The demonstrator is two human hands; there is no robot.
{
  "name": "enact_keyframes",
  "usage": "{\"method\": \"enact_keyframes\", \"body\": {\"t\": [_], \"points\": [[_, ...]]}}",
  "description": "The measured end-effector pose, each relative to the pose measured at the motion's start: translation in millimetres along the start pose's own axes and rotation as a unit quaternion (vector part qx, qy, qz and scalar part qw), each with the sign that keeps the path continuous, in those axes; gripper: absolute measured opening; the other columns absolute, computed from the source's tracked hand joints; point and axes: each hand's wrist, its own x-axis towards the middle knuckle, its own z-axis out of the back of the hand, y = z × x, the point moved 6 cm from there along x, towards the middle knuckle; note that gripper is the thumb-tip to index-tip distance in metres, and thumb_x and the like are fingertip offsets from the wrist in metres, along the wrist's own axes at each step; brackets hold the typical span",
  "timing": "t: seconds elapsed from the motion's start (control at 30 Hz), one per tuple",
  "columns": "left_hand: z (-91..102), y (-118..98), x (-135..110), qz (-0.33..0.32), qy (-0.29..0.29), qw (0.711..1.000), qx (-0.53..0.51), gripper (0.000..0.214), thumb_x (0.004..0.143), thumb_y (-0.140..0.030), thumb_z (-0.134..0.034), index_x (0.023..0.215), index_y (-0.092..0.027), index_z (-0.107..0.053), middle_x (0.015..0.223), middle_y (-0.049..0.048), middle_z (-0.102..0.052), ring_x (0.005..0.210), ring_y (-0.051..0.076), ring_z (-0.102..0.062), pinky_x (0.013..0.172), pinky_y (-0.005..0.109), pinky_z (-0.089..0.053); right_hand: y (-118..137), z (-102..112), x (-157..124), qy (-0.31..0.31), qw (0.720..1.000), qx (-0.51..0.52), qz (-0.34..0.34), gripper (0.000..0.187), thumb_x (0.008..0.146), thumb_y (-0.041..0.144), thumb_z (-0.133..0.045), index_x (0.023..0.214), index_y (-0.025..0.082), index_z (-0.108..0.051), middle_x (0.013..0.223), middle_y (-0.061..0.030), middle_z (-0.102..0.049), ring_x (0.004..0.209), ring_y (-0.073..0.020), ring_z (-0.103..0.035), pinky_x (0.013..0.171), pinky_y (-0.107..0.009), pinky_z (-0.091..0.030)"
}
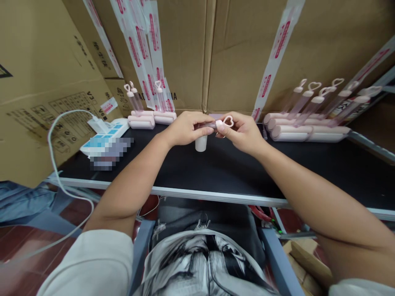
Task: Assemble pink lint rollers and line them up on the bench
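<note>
Above the middle of the black table, my left hand (pixel 185 128) is closed around a clear pinkish tube (pixel 207 125) that lies nearly level. My right hand (pixel 243 132) pinches the tube's pale pink cap (pixel 219 124), whose heart-shaped loop (pixel 228 121) points right. Just below my left fingers shows a white cup-shaped piece (pixel 200 144); its top is hidden, and I cannot tell whether it touches the hand. Part of a pale pink item (pixel 216 116) shows behind my hands.
Pink cylinders with upright heart-topped tubes stand at the right (pixel 308 133) and left (pixel 141 121) of the black table (pixel 185 172). A white power strip (pixel 106 135) with a cable (pixel 51 144) and a pixelated object (pixel 111 154) lie at the left. Taped cardboard (pixel 240 53) walls the back.
</note>
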Motion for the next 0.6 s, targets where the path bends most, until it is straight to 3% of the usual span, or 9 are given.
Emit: {"method": "enact_keyframes", "body": {"t": [0.13,0.27,0.43,0.6], "points": [[-0.6,-7.1,-0.3,-0.019,0.028,0.996,0.085,0.051,0.107,-0.061,-0.055,0.125,-0.021,-0.081,0.111,0.0115,-0.084,0.099,0.024,-0.077,0.087,0.035,-0.055,-2.9,2.0,1.8,0.021,1.0,0.005,-0.021,0.053,0.078,0.074,-0.092,0.088,0.024,-0.08,0.069,-0.0007,-0.074,0.06,-0.0162,-0.067,0.057,-0.03,-0.058],[-2.0,-10.6,0.0,0.003,0.044,0.988,0.147,0.054,0.11,-0.06,-0.048,0.13,-0.02,-0.077,0.116,0.0127,-0.083,0.103,0.027,-0.077,0.085,0.036,-0.054,-4.1,6.5,2.9,-0.001,1.0,0.023,-0.018,0.05,0.074,0.069,-0.098,0.09,0.023,-0.084,0.067,-0.0002,-0.074,0.057,-0.0153,-0.066,0.055,-0.029,-0.057],[-5.7,-14.1,0.8,0.033,0.068,0.973,0.217,0.048,0.111,-0.054,-0.047,0.132,-0.02,-0.075,0.116,0.0116,-0.083,0.103,0.027,-0.077,0.083,0.035,-0.052,-6.0,8.3,1.5,-0.021,0.999,0.03,-0.016,0.048,0.073,0.066,-0.1,0.091,0.023,-0.086,0.068,-0.0009,-0.076,0.058,-0.0168,-0.07,0.056,-0.031,-0.06],[-10.2,-16.1,0.7,0.017,0.064,0.965,0.253,0.048,0.112,-0.055,-0.048,0.135,-0.021,-0.073,0.119,0.0128,-0.082,0.104,0.028,-0.078,0.081,0.035,-0.052,-5.8,8.5,-0.3,-0.031,0.999,0.035,-0.009,0.049,0.07,0.065,-0.101,0.09,0.023,-0.086,0.068,-0.0013,-0.077,0.056,-0.0181,-0.072,0.054,-0.032,-0.063]]}}
